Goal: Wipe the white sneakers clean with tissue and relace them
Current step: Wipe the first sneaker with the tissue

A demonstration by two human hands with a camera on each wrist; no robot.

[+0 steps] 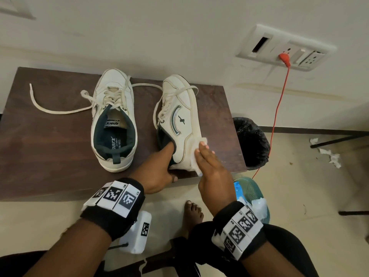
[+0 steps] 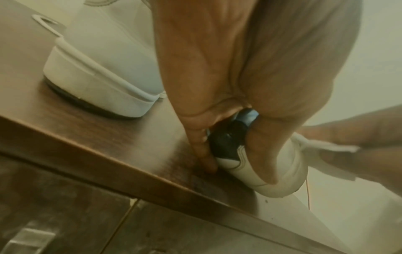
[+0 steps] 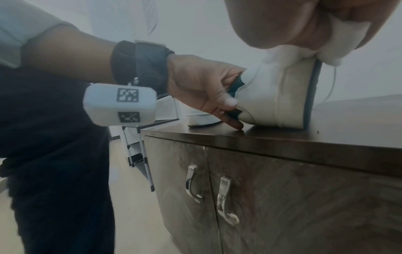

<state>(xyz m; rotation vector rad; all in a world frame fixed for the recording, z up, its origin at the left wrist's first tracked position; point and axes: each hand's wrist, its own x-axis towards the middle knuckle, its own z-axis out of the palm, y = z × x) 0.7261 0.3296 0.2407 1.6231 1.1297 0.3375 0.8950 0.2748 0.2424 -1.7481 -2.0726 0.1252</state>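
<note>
- Wiping the right shoe (image 1: 180, 118), tipped on its side near the counter (image 1: 50, 136) front edge, sole facing right, long axis running away from me
- My left hand (image 1: 157, 172) grips its heel collar, fingers tucked inside
- My right hand (image 1: 211, 170), fingers straight, presses the tissue (image 1: 196, 156) flat against the sole's side at the heel, so I judge the stroke runs toeward
- The other shoe (image 1: 113, 120) stands upright to the left, laces loose

a white leather sneaker (image 3: 276, 96) stands tipped on its side at the front edge of a dark wooden cabinet top (image 3: 282, 139). the left hand (image 3: 202, 89) grips its dark heel collar; the right hand (image 3: 304, 22) presses crumpled white tissue (image 3: 346, 41) onto it.
</note>
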